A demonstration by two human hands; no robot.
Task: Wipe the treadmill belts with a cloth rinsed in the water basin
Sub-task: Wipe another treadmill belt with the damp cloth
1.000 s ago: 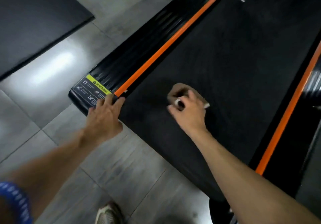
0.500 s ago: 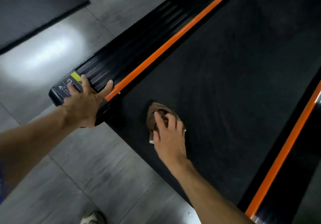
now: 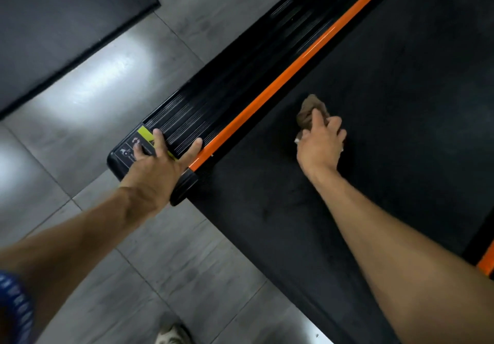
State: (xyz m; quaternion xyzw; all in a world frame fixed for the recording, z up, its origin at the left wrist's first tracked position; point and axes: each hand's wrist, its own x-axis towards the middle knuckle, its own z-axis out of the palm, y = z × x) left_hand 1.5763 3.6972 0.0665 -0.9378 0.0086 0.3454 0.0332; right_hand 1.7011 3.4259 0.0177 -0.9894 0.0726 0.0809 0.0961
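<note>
You are pressing the bunched brown cloth (image 3: 311, 112) onto the black textured treadmill belt (image 3: 401, 103), right hand (image 3: 320, 146) gripping it | it is sliding farther up-belt than a moment ago, so wiping is progressing | left hand (image 3: 157, 162) is bracing flat, fingers spread, on the ribbed black side rail (image 3: 227, 98).

Grey tile floor (image 3: 112, 71) w/ treadmill (image 3: 230, 98), dark mat (image 3: 53, 23).
</note>
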